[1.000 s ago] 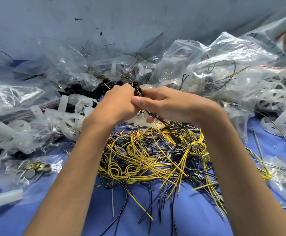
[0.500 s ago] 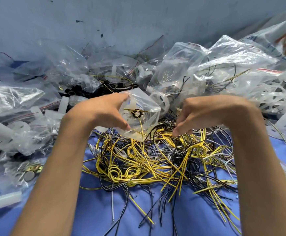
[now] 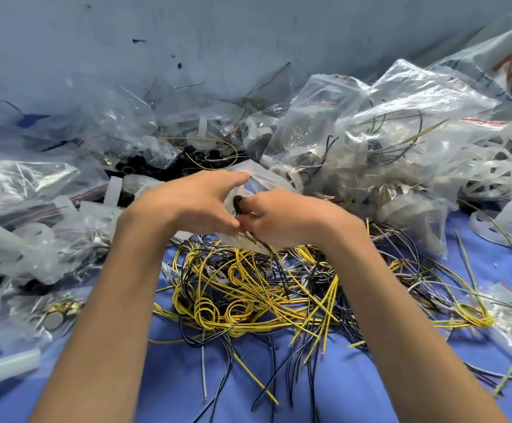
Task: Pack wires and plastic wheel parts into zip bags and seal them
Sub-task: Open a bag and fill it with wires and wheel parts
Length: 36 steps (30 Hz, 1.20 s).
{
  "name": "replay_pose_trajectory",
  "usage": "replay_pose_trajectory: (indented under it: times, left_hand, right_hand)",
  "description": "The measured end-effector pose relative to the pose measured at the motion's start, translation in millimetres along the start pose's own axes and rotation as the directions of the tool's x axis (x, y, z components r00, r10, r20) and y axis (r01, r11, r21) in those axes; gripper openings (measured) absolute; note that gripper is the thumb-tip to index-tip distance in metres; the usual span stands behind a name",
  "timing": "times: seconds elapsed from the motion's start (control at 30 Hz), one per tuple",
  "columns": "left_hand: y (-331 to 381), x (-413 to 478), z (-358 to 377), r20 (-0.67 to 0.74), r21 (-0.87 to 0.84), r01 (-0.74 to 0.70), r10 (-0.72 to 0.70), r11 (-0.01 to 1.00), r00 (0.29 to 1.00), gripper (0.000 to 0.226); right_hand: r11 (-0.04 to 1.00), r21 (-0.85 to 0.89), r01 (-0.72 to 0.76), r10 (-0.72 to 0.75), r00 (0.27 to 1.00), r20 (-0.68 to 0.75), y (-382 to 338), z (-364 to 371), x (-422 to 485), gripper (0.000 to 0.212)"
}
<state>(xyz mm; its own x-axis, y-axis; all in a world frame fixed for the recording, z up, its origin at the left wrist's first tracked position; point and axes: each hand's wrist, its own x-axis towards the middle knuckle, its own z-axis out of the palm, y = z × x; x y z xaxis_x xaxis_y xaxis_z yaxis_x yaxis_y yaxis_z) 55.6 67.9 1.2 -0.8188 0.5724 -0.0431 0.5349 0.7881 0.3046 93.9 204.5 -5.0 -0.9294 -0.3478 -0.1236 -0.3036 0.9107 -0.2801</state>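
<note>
My left hand [image 3: 193, 203] grips a small clear zip bag [image 3: 264, 178] by its mouth, above a tangled heap of yellow and black wires [image 3: 248, 288] on the blue table. My right hand [image 3: 285, 218] pinches a coiled black wire [image 3: 238, 204] at the bag's opening, its loose ends trailing down toward the heap. The two hands touch each other. White plastic wheel parts [image 3: 498, 175] lie stacked at the right, partly under bags.
Filled and crumpled clear zip bags [image 3: 370, 132] pile up along the back against a grey wall. More bags with white plastic parts [image 3: 35, 239] crowd the left side. A white tube [image 3: 4, 364] lies at the lower left. Bare blue tabletop [image 3: 325, 392] shows in front.
My hands came apart, the right one dipping to the wire heap while the left held the bag. Now they are together again, the right hand holding a coiled black wire at the bag's mouth.
</note>
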Motion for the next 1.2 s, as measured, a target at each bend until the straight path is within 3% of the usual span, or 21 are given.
replay_pose_trajectory:
  times: [0.17, 0.37, 0.47, 0.6, 0.67, 0.77, 0.9, 0.97, 1.03, 1.07, 1.1, 1.13, 1.17, 1.2]
  left_hand:
    - [1, -3, -2, 0.049, 0.012, -0.006, 0.005, 1.0, 0.999, 0.091]
    - [1, 0, -1, 0.085, 0.042, -0.028, 0.024, 0.999, 0.996, 0.088]
    - [2, 1, 1, 0.09, 0.036, -0.037, 0.034, 0.999, 0.995, 0.087]
    - [4, 3, 5, 0.129, 0.055, -0.022, 0.015, 0.998, 0.992, 0.093]
    - [6, 2, 5, 0.135, 0.065, -0.016, 0.007, 0.998, 0.991, 0.09]
    - [8, 1, 3, 0.122, 0.039, -0.029, 0.024, 0.999, 0.992, 0.065]
    - [10, -3, -3, 0.097, 0.046, -0.048, 0.044, 0.998, 0.994, 0.064]
    - [11, -3, -5, 0.075, 0.06, -0.046, 0.042, 0.997, 0.996, 0.06]
    - [11, -4, -5, 0.063, 0.062, -0.044, 0.04, 0.997, 0.997, 0.05]
    - [11, -5, -6, 0.06, 0.061, -0.043, 0.039, 0.997, 0.997, 0.048]
    - [11, -6, -7, 0.057, 0.061, -0.039, 0.036, 0.997, 0.998, 0.051]
    - [12, -7, -8, 0.054, 0.059, -0.035, 0.032, 0.998, 0.998, 0.055]
    - [12, -7, -9, 0.05, 0.061, -0.027, 0.024, 0.998, 0.998, 0.059]
    - [11, -7, -9, 0.048, 0.067, -0.016, 0.013, 0.998, 0.999, 0.061]
  right_hand:
    - [0.996, -0.05, -0.069, 0.07, 0.997, 0.017, 2, 20, 12, 0.031]
    - [0.981, 0.139, -0.138, 0.15, 0.986, -0.076, 12, 25, 14, 0.027]
    - [0.981, 0.112, -0.156, 0.158, 0.987, -0.008, 15, 27, 16, 0.041]
    - [0.983, 0.029, -0.182, 0.181, 0.983, 0.023, 14, 36, 20, 0.041]
    - [0.982, 0.094, -0.164, 0.165, 0.986, 0.0, 13, 40, 22, 0.042]
    - [0.937, 0.332, -0.109, 0.157, 0.98, -0.122, 14, 39, 26, 0.035]
    - [0.73, 0.681, -0.055, 0.264, 0.942, -0.207, 15, 34, 36, 0.031]
    - [0.537, 0.842, -0.045, 0.309, 0.94, -0.147, 13, 35, 39, 0.021]
    - [0.24, 0.97, -0.025, 0.338, 0.939, -0.06, 7, 34, 46, 0.026]
    - [0.029, 1.0, -0.003, 0.36, 0.933, -0.008, 4, 32, 50, 0.031]
    - [-0.172, 0.985, 0.019, 0.391, 0.919, 0.051, 1, 29, 55, 0.033]
    - [-0.304, 0.952, 0.037, 0.428, 0.898, 0.102, -3, 27, 60, 0.034]
    - [-0.249, 0.968, 0.027, 0.484, 0.869, 0.101, -4, 27, 64, 0.033]
    - [-0.077, 0.997, -0.014, 0.544, 0.837, 0.053, -4, 31, 67, 0.031]
